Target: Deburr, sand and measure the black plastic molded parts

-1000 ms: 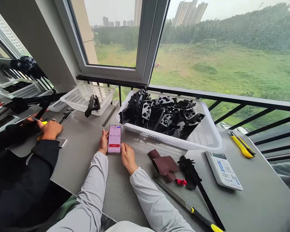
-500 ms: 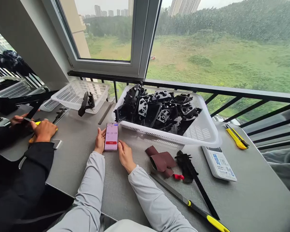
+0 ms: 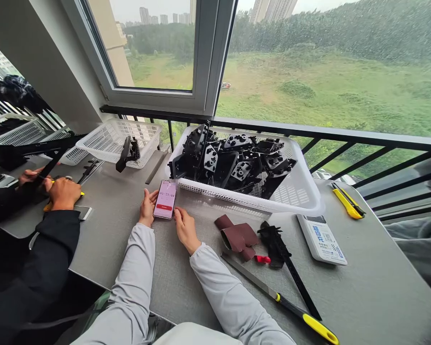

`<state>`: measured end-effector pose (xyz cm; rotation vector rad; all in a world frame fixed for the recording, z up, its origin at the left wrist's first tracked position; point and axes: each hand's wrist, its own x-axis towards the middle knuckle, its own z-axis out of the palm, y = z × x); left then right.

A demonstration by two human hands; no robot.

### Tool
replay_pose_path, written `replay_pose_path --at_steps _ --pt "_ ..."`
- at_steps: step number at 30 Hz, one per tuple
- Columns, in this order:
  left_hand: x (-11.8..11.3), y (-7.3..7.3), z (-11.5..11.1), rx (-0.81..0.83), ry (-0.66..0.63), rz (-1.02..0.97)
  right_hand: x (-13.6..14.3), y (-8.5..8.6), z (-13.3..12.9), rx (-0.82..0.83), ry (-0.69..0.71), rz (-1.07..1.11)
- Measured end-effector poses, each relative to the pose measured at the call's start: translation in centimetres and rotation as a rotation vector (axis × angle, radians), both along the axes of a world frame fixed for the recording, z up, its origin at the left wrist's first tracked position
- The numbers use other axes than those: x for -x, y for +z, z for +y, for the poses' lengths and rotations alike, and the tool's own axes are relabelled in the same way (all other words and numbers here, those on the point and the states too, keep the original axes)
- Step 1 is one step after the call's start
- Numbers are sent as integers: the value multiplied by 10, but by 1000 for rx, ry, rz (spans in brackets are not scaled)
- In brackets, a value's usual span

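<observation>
A smartphone (image 3: 164, 200) with a pink screen, running timer digits and a red button is between my two hands, its top leaning slightly right. My left hand (image 3: 147, 207) is closed at its left edge, the fingertips partly hidden by the phone. At the lower right edge my right hand (image 3: 187, 230) is curled, thumb against the phone's side; its other fingertips are mostly hidden. Beyond the phone stands a white plastic basket (image 3: 301, 191) holding several black molded plastic parts (image 3: 242, 170).
Brown sandpaper pieces (image 3: 239, 237), a red item (image 3: 262, 259), a black caliper (image 3: 290, 268) and a file (image 3: 269, 290) lie right. Farther right are a white boxed device (image 3: 322, 239) and yellow utility knife (image 3: 347, 201). A co-worker's hands (image 3: 64, 192) work at left, near another basket (image 3: 120, 136).
The phone has tilted slightly, its top leaning right and its lower end shifted left. Its timer has advanced by a second. The whole view has shifted a little.
</observation>
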<state>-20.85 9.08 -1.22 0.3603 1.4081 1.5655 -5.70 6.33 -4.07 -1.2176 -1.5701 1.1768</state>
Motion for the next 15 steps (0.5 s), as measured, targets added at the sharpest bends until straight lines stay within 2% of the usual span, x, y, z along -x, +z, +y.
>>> replay_pose_path --at_steps 5,15 --pt "-2 -2 0 19 104 101 0 -1 1 11 -5 1" --pt "-4 -1 1 18 151 169 -1 1 0 25 2 -10"
